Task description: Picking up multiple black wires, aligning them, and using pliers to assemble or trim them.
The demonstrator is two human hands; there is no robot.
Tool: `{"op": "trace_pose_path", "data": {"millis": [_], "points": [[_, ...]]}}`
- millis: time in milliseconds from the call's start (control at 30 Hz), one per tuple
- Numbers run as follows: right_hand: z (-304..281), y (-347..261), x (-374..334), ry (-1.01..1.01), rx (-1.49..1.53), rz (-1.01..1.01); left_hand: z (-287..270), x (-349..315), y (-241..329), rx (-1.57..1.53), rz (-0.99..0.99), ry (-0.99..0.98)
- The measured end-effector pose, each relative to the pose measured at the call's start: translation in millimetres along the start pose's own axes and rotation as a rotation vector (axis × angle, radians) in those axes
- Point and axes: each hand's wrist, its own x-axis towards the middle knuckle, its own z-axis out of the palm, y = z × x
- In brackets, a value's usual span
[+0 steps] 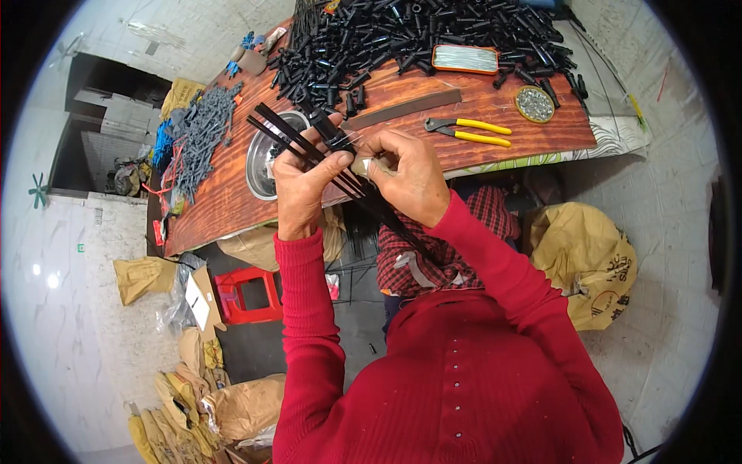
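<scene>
My left hand (304, 182) is closed round a bundle of thin black rods (284, 139) and a black plastic tube piece (328, 128). The rods slant down to the right, toward my lap. My right hand (406, 170) pinches at the lower end of the tube piece, close to my left thumb. Fine bright strands, like thin wire, show between the two hands. A pale wrap covers part of a right finger. What the right fingertips grip is hidden. Behind my left hand stands a round metal bowl (255, 172) with small dark parts in it.
Black plastic tube parts (386, 35) are heaped along the table's (495, 100) far side. Around them are a tray of thin wires (465, 59), a dish of small metal bits (535, 104), yellow-handled pliers (479, 131), a flat dark bar (402, 108) and a grey parts pile (205, 139).
</scene>
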Motion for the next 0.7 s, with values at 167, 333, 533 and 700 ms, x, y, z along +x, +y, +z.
{"op": "trace_pose_path", "data": {"millis": [167, 333, 533, 700], "points": [[-4, 10, 3, -0.016, 0.064, -0.039, -5, 3, -4, 0.039, -0.029, 0.023], [-7, 14, 8, -0.087, 0.152, 0.005, -11, 5, -10, 0.062, -0.005, 0.012], [-13, 10, 12, -0.132, 0.200, 0.149, 4, 0, 3, 0.153, -0.004, 0.035], [-12, 2, 7, -0.075, 0.027, -0.047, 0, 1, 1, 0.086, -0.010, 0.007]]}}
